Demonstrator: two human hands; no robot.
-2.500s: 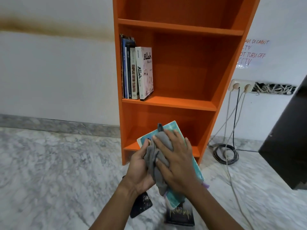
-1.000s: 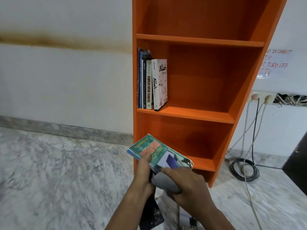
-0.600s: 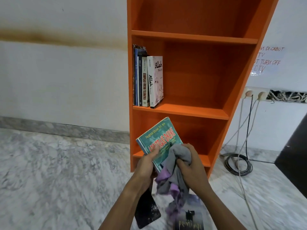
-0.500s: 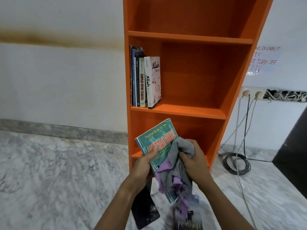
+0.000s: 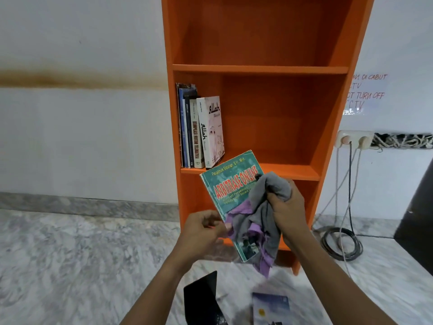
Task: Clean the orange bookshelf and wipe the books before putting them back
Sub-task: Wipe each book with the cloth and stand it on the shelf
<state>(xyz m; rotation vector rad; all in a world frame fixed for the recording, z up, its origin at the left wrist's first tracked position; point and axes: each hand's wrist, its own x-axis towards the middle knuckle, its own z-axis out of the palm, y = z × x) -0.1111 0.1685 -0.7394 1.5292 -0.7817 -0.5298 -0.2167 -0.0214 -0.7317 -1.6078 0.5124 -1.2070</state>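
Concealment: top of the orange bookshelf (image 5: 257, 69) is cut off by the frame; its lowest board is mostly hidden behind the green book (image 5: 230, 184) and the cloth (image 5: 264, 207). The book's lower cover is masked by the cloth, so only the author line and the red title "ARBITRASE ONLINE" read. The black book (image 5: 201, 299) and blue book (image 5: 269, 308) on the floor are cropped at the bottom edge, titles unreadable. The handwritten notice (image 5: 365, 95) is partly covered by the bookshelf's side. The dark furniture (image 5: 417, 219) at the right edge is too cropped to identify.

Setting: grey-veined marble floor (image 5: 70, 254); white wall (image 5: 82, 137) with a brown stain band (image 5: 70, 78); grey skirting below.

Count:
- Bookshelf, one, standing against the wall; three boards visible.
- Shelved books (image 5: 201, 132), about five, upright at the left end of the middle board; the leftmost spines are hard to separate.
- Green book, one, held tilted in front of the lower compartment.
- Floor books, two, lying near the bookshelf's foot.
- Cloth, one, grey and purple, bunched.
- Wall socket (image 5: 353, 139), one double, two plugs in.
- Cable coil (image 5: 342, 242), one, on the floor at the right.
- Left hand (image 5: 201, 231), one: fingers curled, pinching the green book's lower left edge.
- Right hand (image 5: 288, 207), one: fist closed around the cloth, pressing it against the book's cover.
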